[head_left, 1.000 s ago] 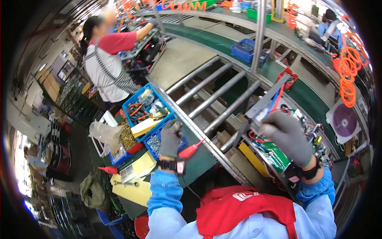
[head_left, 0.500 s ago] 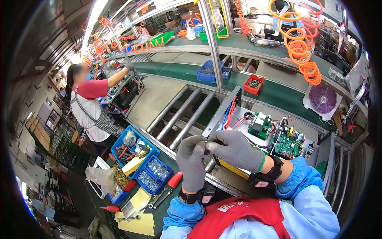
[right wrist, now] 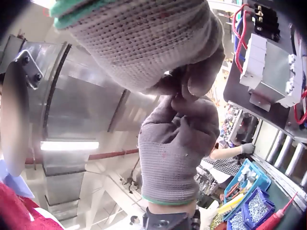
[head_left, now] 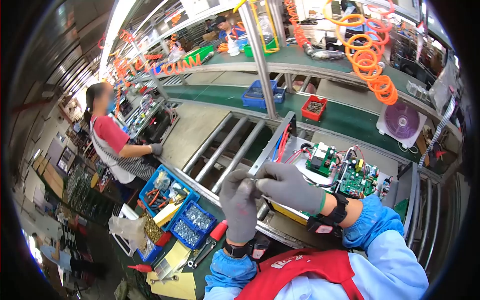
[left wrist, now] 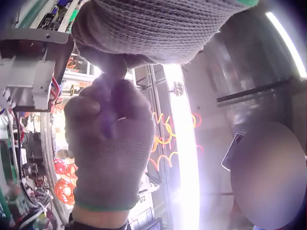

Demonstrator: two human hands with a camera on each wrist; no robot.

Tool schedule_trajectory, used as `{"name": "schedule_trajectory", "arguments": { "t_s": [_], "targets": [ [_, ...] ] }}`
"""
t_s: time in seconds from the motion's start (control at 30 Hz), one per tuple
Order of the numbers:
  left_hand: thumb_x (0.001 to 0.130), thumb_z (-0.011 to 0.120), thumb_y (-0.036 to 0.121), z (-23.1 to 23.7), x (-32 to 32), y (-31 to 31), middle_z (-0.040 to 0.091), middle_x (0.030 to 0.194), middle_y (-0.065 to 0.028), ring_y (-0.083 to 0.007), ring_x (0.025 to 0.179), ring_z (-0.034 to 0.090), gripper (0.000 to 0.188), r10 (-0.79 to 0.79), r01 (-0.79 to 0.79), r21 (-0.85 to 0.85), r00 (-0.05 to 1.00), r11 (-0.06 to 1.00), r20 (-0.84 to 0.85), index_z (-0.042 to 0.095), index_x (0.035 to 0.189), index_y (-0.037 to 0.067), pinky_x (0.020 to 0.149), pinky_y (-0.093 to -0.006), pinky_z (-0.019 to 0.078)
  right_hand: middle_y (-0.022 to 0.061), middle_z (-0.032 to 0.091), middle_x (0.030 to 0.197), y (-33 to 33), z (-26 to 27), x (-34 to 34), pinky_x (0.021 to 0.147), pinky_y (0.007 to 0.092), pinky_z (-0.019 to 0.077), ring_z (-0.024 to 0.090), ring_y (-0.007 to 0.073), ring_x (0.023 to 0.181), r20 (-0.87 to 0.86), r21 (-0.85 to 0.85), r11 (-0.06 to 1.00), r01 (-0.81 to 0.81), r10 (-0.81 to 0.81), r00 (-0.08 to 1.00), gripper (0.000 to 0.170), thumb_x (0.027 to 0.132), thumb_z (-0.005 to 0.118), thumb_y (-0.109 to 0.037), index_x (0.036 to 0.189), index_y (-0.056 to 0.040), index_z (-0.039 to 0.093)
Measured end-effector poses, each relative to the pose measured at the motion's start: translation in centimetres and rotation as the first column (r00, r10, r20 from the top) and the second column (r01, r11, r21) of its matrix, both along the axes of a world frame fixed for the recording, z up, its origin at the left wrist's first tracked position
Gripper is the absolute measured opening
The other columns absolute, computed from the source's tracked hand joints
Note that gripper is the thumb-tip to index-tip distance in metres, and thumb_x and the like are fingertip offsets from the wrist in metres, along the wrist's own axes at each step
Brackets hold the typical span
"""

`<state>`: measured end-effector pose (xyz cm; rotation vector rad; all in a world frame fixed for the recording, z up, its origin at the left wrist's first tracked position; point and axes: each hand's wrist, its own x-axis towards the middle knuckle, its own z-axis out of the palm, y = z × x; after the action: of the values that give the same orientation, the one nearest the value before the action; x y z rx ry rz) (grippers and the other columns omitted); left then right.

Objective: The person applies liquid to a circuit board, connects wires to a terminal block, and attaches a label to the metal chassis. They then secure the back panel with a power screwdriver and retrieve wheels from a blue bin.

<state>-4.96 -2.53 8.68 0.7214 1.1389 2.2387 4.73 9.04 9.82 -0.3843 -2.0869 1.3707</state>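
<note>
Both hands wear grey knit gloves and meet at the fingertips in front of the chest. My left hand (head_left: 239,205) points upward with curled fingers, its thumb and fingers pinched at the meeting point. From the right, my right hand (head_left: 292,189) pinches at that same spot. A small piece between them is almost wholly hidden by the gloves; I cannot tell its kind. Beyond the right hand lies an open metal chassis with green circuit boards (head_left: 359,181) and red and blue wires (head_left: 283,145). In the right wrist view, a boxy silver-and-white component (right wrist: 268,69) sits on the chassis.
Left of the hands are blue trays of small metal fasteners (head_left: 187,233), a blue bin of tools (head_left: 159,200), wrenches (head_left: 204,252) and a red bottle (head_left: 219,231). Conveyor rollers (head_left: 235,159) run behind. A red box (head_left: 314,108) stands farther back; another person (head_left: 117,142) works at left.
My left hand came from beside the fastener trays and my right hand from over the chassis to meet in the middle. Over the last half second they barely moved.
</note>
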Motion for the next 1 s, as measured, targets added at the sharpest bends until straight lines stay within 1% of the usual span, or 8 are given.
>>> {"name": "schedule_trajectory", "arguments": {
  "t_s": [0.07,0.1,0.2,0.27,0.37,0.53,0.83,1.0],
  "targets": [
    [0.091,0.059,0.009,0.2,-0.5,0.4,0.057,0.086,-0.0046,-0.0100,0.069,0.053,0.021,0.052,-0.052,-0.006,0.997,0.999,-0.057,0.057,0.110,0.000,0.062,-0.0232,0.0447,0.0062,0.063,0.072,2.4,0.3,-0.2,0.060,0.0288,0.0500,0.062,0.0119,0.065,-0.093,-0.270,0.962,-0.039,0.014,0.996,0.016,0.086,0.062,-0.015,0.091,-0.0005,0.067],
    [0.092,0.059,0.009,0.5,-1.1,0.5,0.057,0.085,-0.0042,-0.0097,0.068,0.053,0.020,0.116,-0.123,-0.053,0.987,0.991,-0.108,0.057,0.110,0.000,0.062,-0.0230,0.0445,0.0060,0.063,0.075,3.8,1.4,0.0,0.058,0.0281,0.0507,0.062,0.0122,0.062,-0.132,-0.511,0.859,-0.024,-0.050,0.990,0.014,0.087,0.060,-0.015,0.092,-0.0025,0.063],
    [0.092,0.057,0.007,0.3,-3.2,1.4,0.055,0.083,-0.0023,-0.0084,0.069,0.052,0.019,0.231,-0.242,-0.101,0.966,0.965,-0.114,0.057,0.109,0.001,0.062,-0.0218,0.0444,0.0083,0.060,0.075,10.7,0.6,-0.4,0.050,0.0319,0.0531,0.060,0.0185,0.055,-0.105,-0.770,0.628,0.113,-0.300,0.948,0.009,0.091,0.056,-0.012,0.096,-0.0041,0.057],
    [0.092,0.057,0.005,-0.6,-4.4,2.5,0.056,0.084,-0.0020,-0.0084,0.072,0.053,0.019,0.230,-0.251,-0.112,0.958,0.962,-0.172,0.058,0.110,0.000,0.063,-0.0225,0.0452,0.0107,0.063,0.078,13.3,-1.1,-1.2,0.048,0.0343,0.0551,0.063,0.0214,0.056,-0.017,-0.726,0.638,0.257,-0.391,0.920,0.011,0.092,0.054,-0.011,0.098,-0.0031,0.058],
    [0.094,0.053,0.003,-1.4,-4.7,3.7,0.060,0.088,-0.0041,-0.0078,0.068,0.055,0.017,0.148,-0.202,-0.281,0.969,0.938,-0.200,0.058,0.110,0.000,0.063,-0.0220,0.0469,0.0129,0.065,0.081,15.3,-3.4,-2.3,0.049,0.0367,0.0579,0.066,0.0242,0.058,0.115,-0.647,0.676,0.353,-0.371,0.921,0.013,0.094,0.054,-0.010,0.102,-0.0014,0.059],
    [0.094,0.054,0.002,-4.3,-5.6,5.5,0.062,0.095,-0.0071,-0.0120,0.081,0.058,0.019,0.153,-0.213,-0.199,0.948,0.957,-0.280,0.059,0.111,-0.004,0.075,-0.0262,0.0476,0.0141,0.067,0.080,17.1,-6.4,-3.1,0.050,0.0353,0.0595,0.068,0.0254,0.061,0.016,-0.787,0.597,0.154,-0.230,0.973,0.011,0.093,0.061,-0.006,0.099,0.0028,0.060],
    [0.090,0.055,0.003,-5.5,-5.7,6.7,0.062,0.097,-0.0089,-0.0138,0.084,0.059,0.020,0.147,-0.208,-0.212,0.951,0.955,-0.272,0.060,0.108,-0.004,0.078,-0.0269,0.0493,0.0120,0.069,0.089,18.0,-7.2,-3.1,0.051,0.0304,0.0595,0.069,0.0204,0.066,0.059,-0.827,0.530,0.186,-0.248,0.967,0.009,0.094,0.063,-0.005,0.101,0.0012,0.065],
    [0.091,0.054,0.003,-4.9,-5.0,6.7,0.062,0.097,-0.0079,-0.0126,0.086,0.057,0.020,0.146,-0.210,-0.208,0.947,0.955,-0.287,0.061,0.108,-0.004,0.080,-0.0255,0.0468,0.0109,0.069,0.083,16.9,-6.5,-3.4,0.051,0.0291,0.0584,0.069,0.0207,0.063,0.077,-0.707,0.656,0.264,-0.300,0.951,0.014,0.094,0.060,-0.008,0.100,0.0028,0.065]
  ]
}}
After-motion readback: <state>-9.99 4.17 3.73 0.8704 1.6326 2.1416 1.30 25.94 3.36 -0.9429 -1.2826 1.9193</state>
